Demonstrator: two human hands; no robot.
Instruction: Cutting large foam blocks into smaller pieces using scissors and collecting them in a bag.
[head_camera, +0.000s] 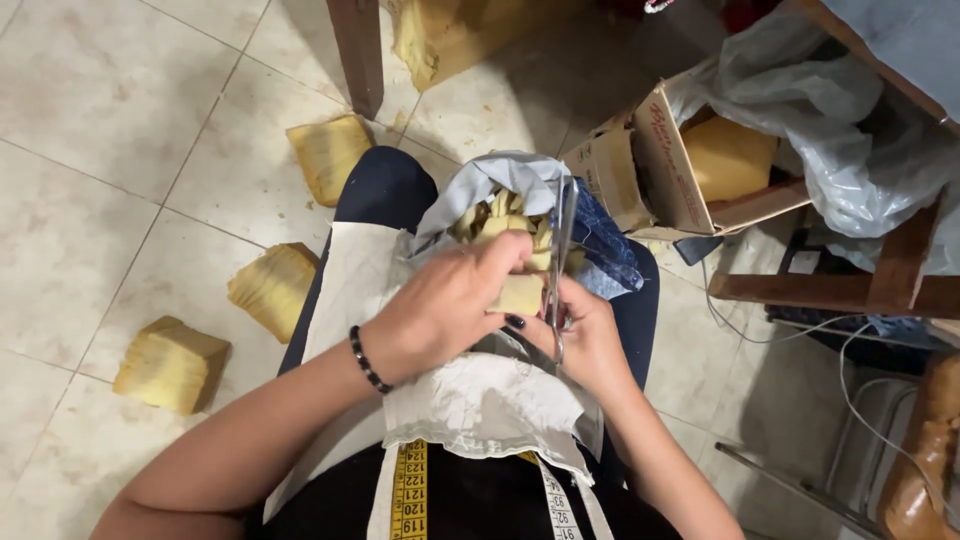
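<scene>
Seen from above, a seated person works over their lap, which is draped with a pale, wrinkled cloth (480, 400). The left hand (440, 305), wearing a dark beaded bracelet (367, 360), is closed around a small tan block of stacked fabric pieces (520, 293), pinching it from above. The right hand (590, 335) is wrapped around the handles of metal scissors (560, 250), whose long blades point away from the body, just beside the block. Whether the blades are parted cannot be told.

Just beyond the hands, resting on the knees, an open grey and blue bag (540, 200) holds a loose heap of tan strips (495, 215), soft and floppy in look.

A clean cut here would seem to call for keeping the stack squeezed flat and its edges aligned, with the left fingertips held clear of the blades.

A yellow measuring tape (410, 490) hangs around the neck. On the beige tiled floor (120, 130), toward its left side, lie three thick, ridged tan bundles: one near the top (328, 152), one in the middle (275, 288), one lower left (172, 362). To the right, an open cardboard box (640, 170) holds another tan bundle, next to crumpled clear plastic (840, 130) and dark wooden furniture rails (830, 290).
</scene>
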